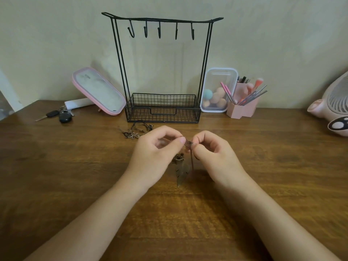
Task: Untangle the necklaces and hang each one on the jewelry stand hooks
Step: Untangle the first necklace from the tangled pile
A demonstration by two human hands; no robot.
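Necklace cord is pinched by left hand and right hand, just above the surface. Pulling the ends apart could cinch its knot tighter. Thin brown cord, a bronze leaf pendant dangling at 6 o'clock; another tangle lies at 11 o'clock, before the stand.

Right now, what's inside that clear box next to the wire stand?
The clear box holds rounded makeup sponges: one teal, the others peach. The pink brush holder covers its lower right corner, so anything there is hidden.
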